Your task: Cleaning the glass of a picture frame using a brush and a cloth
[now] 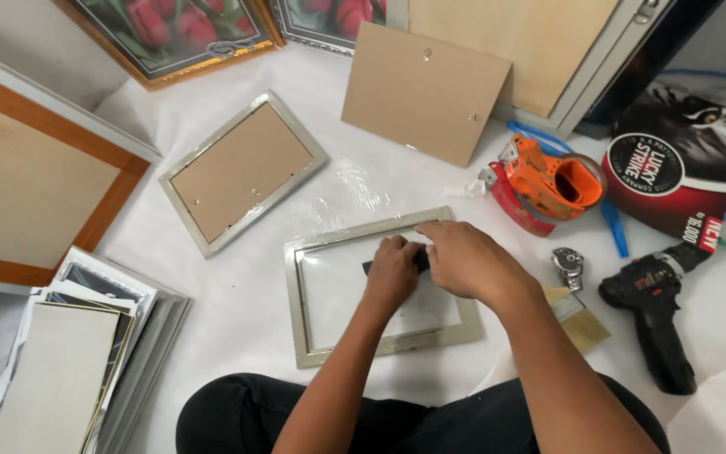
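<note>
Black trousers (380, 420) on the person's lap sit closest, just below the silver frame (380, 286), which lies flat on the white sheet (237, 319) in the middle.

Both hands meet on a small dark thing (418, 259) near the top of the silver frame. Left hand (392, 273) is curled tight and presses down on it. Right hand (468, 262) is bent over it with fingers close together, pinching its end. I cannot tell what the dark thing is.

Glass seems to lie inside the silver frame. Pushing too hard could crack it or make the frame slide on the smooth sheet. A slip of the dark thing could scratch the glass or poke a finger.

Left of the silver frame is a big wood frame (35, 185) and a pile of frames (86, 361); there is open sheet between. Up and left lies a second frame (241, 172) face down. Above it leans a brown board (426, 92). Right of it are an orange tape tool (548, 185), a black drill (653, 311), a brush (577, 319) and a watch (567, 267), all close, so an elbow swinging right could knock them.
</note>
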